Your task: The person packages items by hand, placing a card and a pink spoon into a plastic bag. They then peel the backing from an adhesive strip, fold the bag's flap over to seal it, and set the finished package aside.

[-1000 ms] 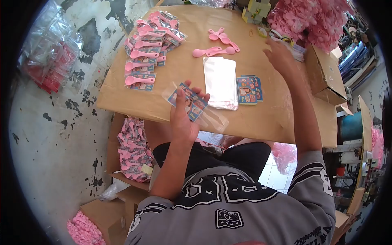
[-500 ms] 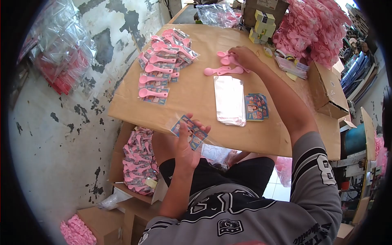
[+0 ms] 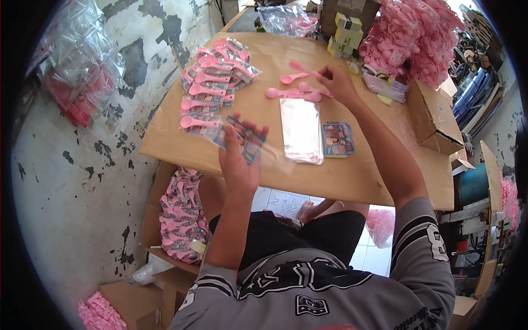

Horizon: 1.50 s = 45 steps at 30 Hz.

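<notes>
My left hand [image 3: 240, 165] is closed on a blue printed card [image 3: 252, 149] in a clear plastic bag, held above the table's near left part. In my right hand [image 3: 337, 87], the fingers pinch a pink measuring spoon [image 3: 303, 69] by its handle end, lifted off the table. Several more loose pink spoons [image 3: 309, 97] lie below that hand. Nearer me is a stack of clear plastic bags [image 3: 301, 132], and to its right a pile of printed cards [image 3: 336, 140]. Bagged spoons with cards [image 3: 199, 122] form an overlapping row and heap on the left.
A big heap of pink spoons [image 3: 410, 41] stands at the back right, near yellow boxes [image 3: 346, 33]. An open cardboard box [image 3: 434, 118] sits at the right edge. Below the table's left side, a carton holds many packed spoons [image 3: 184, 214]. A peeling wall [image 3: 82, 181] is on the left.
My right hand has raised one pink spoon from the loose group. My left hand has moved up and forward over the table with the bagged card, closer to the packed spoons.
</notes>
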Each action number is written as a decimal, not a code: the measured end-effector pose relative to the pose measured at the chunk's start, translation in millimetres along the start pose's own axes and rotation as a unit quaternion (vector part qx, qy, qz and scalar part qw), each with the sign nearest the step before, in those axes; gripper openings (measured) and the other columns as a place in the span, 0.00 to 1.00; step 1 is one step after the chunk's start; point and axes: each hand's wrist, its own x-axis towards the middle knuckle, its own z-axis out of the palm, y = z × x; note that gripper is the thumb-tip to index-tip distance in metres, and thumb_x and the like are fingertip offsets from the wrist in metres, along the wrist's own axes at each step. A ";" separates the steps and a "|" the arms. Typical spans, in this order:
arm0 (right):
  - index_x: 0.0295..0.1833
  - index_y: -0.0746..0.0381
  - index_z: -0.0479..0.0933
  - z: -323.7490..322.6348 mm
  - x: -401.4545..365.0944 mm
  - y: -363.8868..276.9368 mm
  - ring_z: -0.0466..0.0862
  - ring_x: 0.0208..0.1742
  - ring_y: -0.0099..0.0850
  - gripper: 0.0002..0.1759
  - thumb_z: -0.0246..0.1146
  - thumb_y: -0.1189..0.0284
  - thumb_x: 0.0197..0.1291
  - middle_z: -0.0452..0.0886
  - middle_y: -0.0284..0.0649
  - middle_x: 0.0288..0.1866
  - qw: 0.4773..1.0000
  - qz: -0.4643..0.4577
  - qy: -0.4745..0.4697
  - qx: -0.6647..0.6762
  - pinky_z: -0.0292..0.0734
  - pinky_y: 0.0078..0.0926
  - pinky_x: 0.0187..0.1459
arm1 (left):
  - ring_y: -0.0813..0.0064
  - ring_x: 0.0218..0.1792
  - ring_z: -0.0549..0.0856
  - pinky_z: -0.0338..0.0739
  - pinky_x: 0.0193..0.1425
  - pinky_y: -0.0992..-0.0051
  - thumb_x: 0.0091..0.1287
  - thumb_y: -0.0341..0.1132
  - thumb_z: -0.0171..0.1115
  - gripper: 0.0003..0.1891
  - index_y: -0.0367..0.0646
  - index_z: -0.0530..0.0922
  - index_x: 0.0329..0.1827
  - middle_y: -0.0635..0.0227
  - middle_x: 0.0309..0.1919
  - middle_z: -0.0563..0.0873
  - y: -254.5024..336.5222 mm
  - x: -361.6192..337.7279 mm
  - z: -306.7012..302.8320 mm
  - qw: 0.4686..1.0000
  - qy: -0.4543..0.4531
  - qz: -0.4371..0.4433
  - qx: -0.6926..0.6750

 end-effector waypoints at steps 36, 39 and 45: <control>0.59 0.58 0.84 5.0 -234.8 -158.5 0.80 0.56 0.30 0.22 0.76 0.78 0.58 0.83 0.41 0.58 0.956 -0.025 0.097 0.275 0.78 0.28 0.51 | 0.66 0.55 0.86 0.82 0.72 0.54 0.83 0.47 0.58 0.23 0.40 0.70 0.70 0.58 0.53 0.84 -55.1 -33.6 28.5 0.971 0.034 -0.210 -0.110; 0.54 0.57 0.89 -13.7 -235.2 -134.6 0.80 0.64 0.37 0.17 0.75 0.75 0.58 0.83 0.46 0.67 0.968 -0.145 0.058 0.194 0.77 0.35 0.56 | 0.64 0.59 0.85 0.81 0.74 0.52 0.84 0.44 0.57 0.21 0.40 0.71 0.70 0.55 0.56 0.84 -45.4 -23.9 20.1 0.967 0.074 -0.223 -0.094; 0.56 0.52 0.90 -29.3 -226.2 -135.9 0.74 0.75 0.47 0.18 0.72 0.75 0.60 0.78 0.46 0.76 0.988 -0.122 0.080 0.042 0.71 0.42 0.71 | 0.58 0.67 0.82 0.76 0.78 0.51 0.83 0.45 0.58 0.23 0.36 0.72 0.71 0.52 0.65 0.81 -21.8 -17.5 15.8 0.953 0.048 -0.272 -0.125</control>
